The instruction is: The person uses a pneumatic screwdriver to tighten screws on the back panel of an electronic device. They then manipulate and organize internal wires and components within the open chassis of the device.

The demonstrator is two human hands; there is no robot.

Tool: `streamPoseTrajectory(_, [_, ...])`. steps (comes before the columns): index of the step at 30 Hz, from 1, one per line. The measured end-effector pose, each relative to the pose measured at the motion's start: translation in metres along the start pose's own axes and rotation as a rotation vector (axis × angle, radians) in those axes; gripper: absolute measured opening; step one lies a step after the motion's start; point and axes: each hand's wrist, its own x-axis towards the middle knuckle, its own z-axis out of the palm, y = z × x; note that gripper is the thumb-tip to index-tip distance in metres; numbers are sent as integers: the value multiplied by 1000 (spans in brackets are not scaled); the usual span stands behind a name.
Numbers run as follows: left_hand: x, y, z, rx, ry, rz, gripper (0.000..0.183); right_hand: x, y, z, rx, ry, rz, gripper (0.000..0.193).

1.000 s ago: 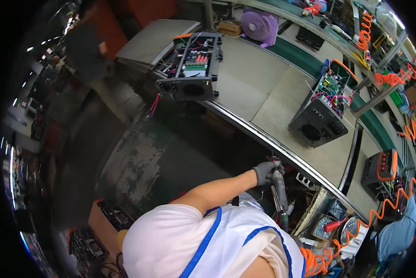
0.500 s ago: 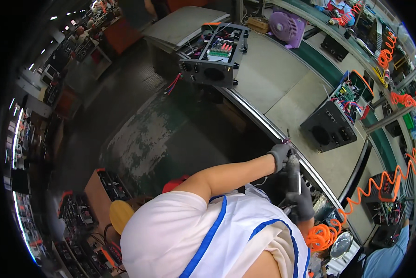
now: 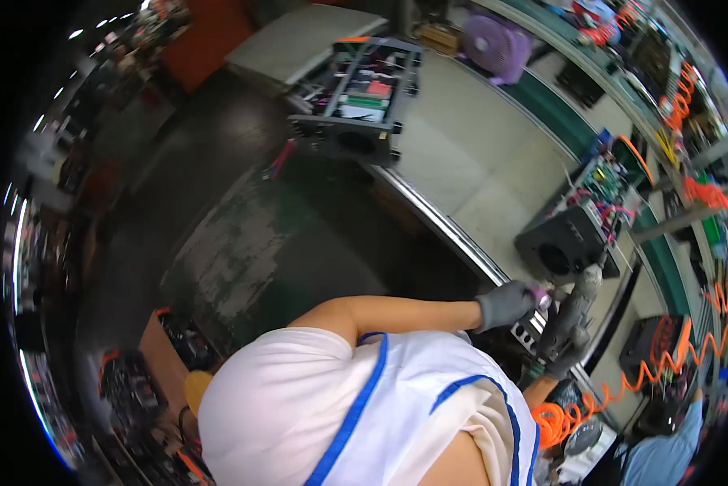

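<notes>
My right hand [image 3: 565, 356] wears a grey glove and is wrapped round a grey-black power screwdriver [image 3: 573, 312]. The tool slants up and away, its head close to the front of a black machine housing [image 3: 560, 243] on the bench. Blur hides whether its tip touches the housing. My left hand [image 3: 503, 307], also gloved in grey, is closed on a small pinkish-purple piece [image 3: 538, 298] beside the screwdriver. What that piece is does not show. Circuit boards and coloured wires [image 3: 603, 190] fill the open top of the housing.
A second open black housing [image 3: 360, 105] stands at the bench's far left end, red wires hanging off it. A metal rail [image 3: 445, 227] edges the bench. Behind are a purple fan [image 3: 496, 44] and a green belt [image 3: 534, 105]. Orange coiled hoses [image 3: 615, 393] hang at right, near a person's blue sleeve [image 3: 663, 445].
The screwdriver has swung up and right from beside the rail to the near housing. My left hand has shifted right and slightly nearer. The whole view has turned a little.
</notes>
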Motion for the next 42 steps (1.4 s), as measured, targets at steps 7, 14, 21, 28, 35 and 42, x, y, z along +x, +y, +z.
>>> streamPoseTrajectory(7, [9, -1, -7, -192, -457, -284, 25, 23, 16, 16, -80, 227, -141, 66])
streamPoseTrajectory(14, [53, -33, -16, -561, -982, -999, 24, 3, 24, 28, -188, 539, -241, 79])
streamPoseTrajectory(21, [119, -32, -6, -475, -481, -661, 22, -52, -5, 26, 121, 591, -45, 71])
streamPoseTrajectory(28, [196, -23, 63, -324, -384, -568, 23, -38, -3, 0, -49, 644, -12, 73])
streamPoseTrajectory(35, [217, -22, 71, -330, -503, -487, 29, -26, 3, -25, -28, 619, -63, 77])
streamPoseTrajectory(42, [223, -25, 70, -370, -426, -571, 23, -22, 1, -22, -172, 740, 13, 84])
